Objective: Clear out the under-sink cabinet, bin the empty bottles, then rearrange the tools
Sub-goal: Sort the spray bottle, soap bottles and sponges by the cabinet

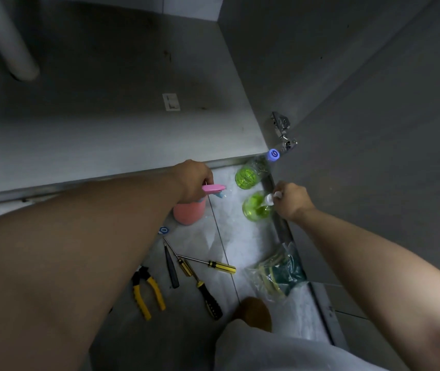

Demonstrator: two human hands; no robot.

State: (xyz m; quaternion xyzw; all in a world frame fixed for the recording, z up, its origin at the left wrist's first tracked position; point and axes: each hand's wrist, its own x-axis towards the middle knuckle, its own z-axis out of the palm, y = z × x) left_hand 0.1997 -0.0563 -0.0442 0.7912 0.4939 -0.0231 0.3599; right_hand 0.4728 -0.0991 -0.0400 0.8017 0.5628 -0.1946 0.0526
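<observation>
My left hand [194,179] grips the pink trigger head of a pink spray bottle [189,212] that stands on the tiled floor just outside the cabinet. My right hand [292,200] pinches the white cap of a clear bottle with green liquid [255,208]. A second green bottle with a blue cap [251,174] stands beyond it by the cabinet edge. On the floor nearer me lie yellow-handled pliers [146,293], a dark awl [172,271], and two yellow-handled screwdrivers [221,266], with a black-and-yellow one [208,301] alongside.
The grey cabinet floor [122,103] holds a white drain pipe [7,41] at the far left. The open door [374,129] with its hinge [283,129] stands on the right. A plastic bag of sponges [277,271] lies by the door. A small blue cap [164,230] is on the tiles.
</observation>
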